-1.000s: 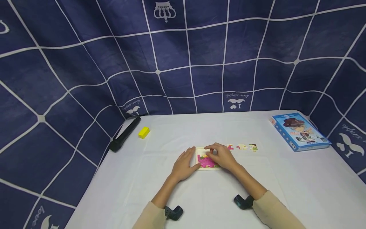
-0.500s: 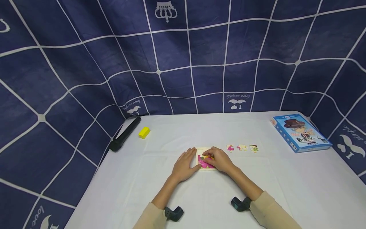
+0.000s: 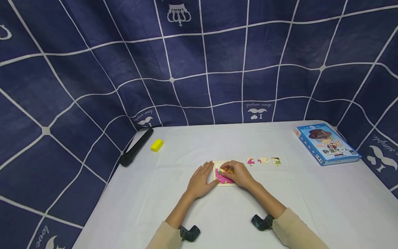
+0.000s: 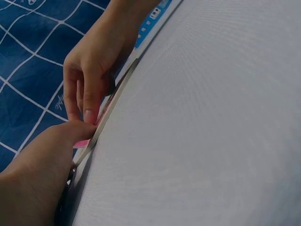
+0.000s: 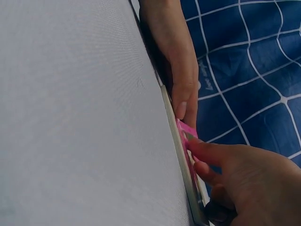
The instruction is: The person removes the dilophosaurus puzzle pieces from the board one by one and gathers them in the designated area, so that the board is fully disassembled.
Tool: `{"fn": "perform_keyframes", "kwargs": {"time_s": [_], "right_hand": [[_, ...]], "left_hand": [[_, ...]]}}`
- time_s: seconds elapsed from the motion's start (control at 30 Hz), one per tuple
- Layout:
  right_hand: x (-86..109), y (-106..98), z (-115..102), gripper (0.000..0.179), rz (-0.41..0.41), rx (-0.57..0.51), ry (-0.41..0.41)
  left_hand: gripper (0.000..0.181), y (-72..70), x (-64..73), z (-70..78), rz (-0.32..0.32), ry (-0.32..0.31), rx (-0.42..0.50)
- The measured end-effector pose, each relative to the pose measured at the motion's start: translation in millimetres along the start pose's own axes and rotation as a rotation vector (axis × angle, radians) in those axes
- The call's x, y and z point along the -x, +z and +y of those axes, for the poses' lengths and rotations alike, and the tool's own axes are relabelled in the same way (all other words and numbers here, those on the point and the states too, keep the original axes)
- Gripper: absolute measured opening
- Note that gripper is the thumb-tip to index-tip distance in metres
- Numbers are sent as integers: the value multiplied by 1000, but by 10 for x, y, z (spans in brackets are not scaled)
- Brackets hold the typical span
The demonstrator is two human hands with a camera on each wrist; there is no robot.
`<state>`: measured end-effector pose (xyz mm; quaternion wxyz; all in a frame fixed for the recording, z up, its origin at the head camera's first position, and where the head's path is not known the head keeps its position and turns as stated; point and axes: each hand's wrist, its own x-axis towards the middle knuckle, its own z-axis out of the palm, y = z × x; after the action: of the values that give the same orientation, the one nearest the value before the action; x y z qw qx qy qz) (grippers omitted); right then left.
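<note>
A small jigsaw puzzle of pink, green and yellow pieces (image 3: 221, 179) lies in a pale wooden tray (image 3: 224, 185) in the head view. My left hand (image 3: 198, 181) rests along the tray's left side, fingers straight, its thumb over the lower left corner. Over the tray's right part is my right hand (image 3: 240, 174), its bent thumb and fingers pinching a puzzle piece low over the picture; they hide much of that piece. The right wrist view shows the right thumb (image 5: 207, 149) close to the pink part, near the left fingertips.
Three loose pieces lie in a row right of the tray, among them a pink one (image 3: 250, 161) and a green one (image 3: 275, 161). A blue box (image 3: 328, 143) is at the far right; a yellow block (image 3: 157, 145) and a black rod-like object (image 3: 136, 147) are at left.
My right hand has come down and slightly left from the tray's upper part to its middle, with the piece between its fingers. My left hand has stayed at the tray's left side.
</note>
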<state>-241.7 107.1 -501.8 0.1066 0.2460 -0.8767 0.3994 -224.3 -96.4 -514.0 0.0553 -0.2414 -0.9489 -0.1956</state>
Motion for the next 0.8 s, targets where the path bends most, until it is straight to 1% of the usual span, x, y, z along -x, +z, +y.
{"fn": "perform_keyframes", "kwargs": {"time_s": [0.2,0.47,0.57,0.67,0.8], "right_hand": [[-3,-5,23,17,-8,-46,-7],[-4,-10,36,13,-23,-122,20],[-3,-12,34,13,-20,-149,40],[-4,-27,34,12,-19,-195,81],[-21,-76,34,15,-13,-326,155]], "left_hand": [[75,-11,1,9,-1,-10,-1],[75,-4,-11,0,2,-9,-4],[74,-5,-10,1,6,-4,-2],[74,-8,-5,4,11,2,1],[74,-8,1,7,16,8,2]]}}
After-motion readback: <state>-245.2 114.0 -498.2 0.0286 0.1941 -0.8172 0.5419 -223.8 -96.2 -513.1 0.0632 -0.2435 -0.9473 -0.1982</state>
